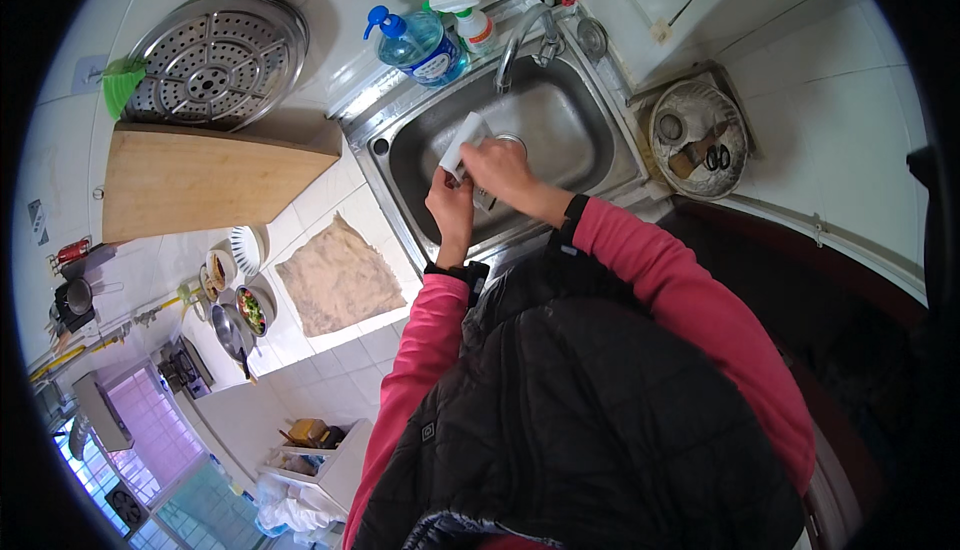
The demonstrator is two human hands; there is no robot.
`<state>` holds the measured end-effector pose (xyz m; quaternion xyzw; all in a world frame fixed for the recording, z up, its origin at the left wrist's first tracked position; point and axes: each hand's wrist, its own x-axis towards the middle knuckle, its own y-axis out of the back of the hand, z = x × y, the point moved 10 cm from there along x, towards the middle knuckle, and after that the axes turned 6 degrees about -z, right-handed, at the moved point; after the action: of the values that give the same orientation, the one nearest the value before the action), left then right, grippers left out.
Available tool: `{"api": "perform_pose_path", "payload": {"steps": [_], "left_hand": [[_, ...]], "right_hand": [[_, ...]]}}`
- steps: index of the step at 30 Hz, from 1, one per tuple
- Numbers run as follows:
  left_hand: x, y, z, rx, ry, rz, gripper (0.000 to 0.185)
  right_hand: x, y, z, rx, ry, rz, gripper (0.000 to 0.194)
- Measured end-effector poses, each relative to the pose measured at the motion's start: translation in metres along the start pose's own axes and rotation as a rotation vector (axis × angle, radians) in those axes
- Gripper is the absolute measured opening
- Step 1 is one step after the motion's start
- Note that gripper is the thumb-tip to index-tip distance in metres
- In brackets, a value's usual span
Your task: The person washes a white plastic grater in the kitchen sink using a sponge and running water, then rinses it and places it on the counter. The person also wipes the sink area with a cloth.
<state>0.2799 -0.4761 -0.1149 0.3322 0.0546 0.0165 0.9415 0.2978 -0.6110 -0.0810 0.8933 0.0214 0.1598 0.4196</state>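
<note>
Over a stainless steel sink (577, 122), my left hand (452, 209) grips the lower end of a whitish, partly translucent object (463, 146); its exact kind cannot be told. My right hand (501, 167) lies across the same object, fingers curled against its side, and hides part of it. Below the hands, something small and dark shows near the basin floor, too unclear to name. The round drain (513, 142) is partly covered by my right hand. A curved chrome faucet (517, 47) rises at the sink's back edge, with no water visible from its spout.
Behind the sink stand a blue pump bottle (424, 47) and a spray bottle (474, 25). A round basket (701, 182) with scissors (718, 158) is at right. Leftward are a beige cloth (341, 278), a wooden board (210, 182), steamer racks (214, 62), and several dishes.
</note>
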Motion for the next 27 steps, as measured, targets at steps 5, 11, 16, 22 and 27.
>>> {"api": "perform_pose_path", "payload": {"steps": [5, 11, 16, 22, 27], "left_hand": [[0.002, -0.004, 0.005, -0.009, -0.017, -0.036, 0.035], [0.005, 0.0, 0.003, 0.03, 0.01, -0.015, 0.032], [0.007, -0.005, -0.01, 0.006, 0.057, -0.047, 0.034], [0.002, -0.008, -0.004, -0.072, -0.056, -0.069, 0.034], [0.0, -0.002, -0.013, -0.069, 0.063, -0.056, 0.043]], "right_hand": [[0.001, 0.002, 0.017, -0.055, -0.085, 0.056, 0.009], [0.003, 0.006, 0.004, -0.059, -0.007, 0.029, 0.011], [0.006, 0.0, 0.002, 0.005, -0.001, -0.087, 0.007], [0.005, 0.005, 0.009, -0.02, -0.042, -0.021, 0.007], [0.006, -0.005, 0.001, 0.181, 0.007, -0.076, 0.007]]}}
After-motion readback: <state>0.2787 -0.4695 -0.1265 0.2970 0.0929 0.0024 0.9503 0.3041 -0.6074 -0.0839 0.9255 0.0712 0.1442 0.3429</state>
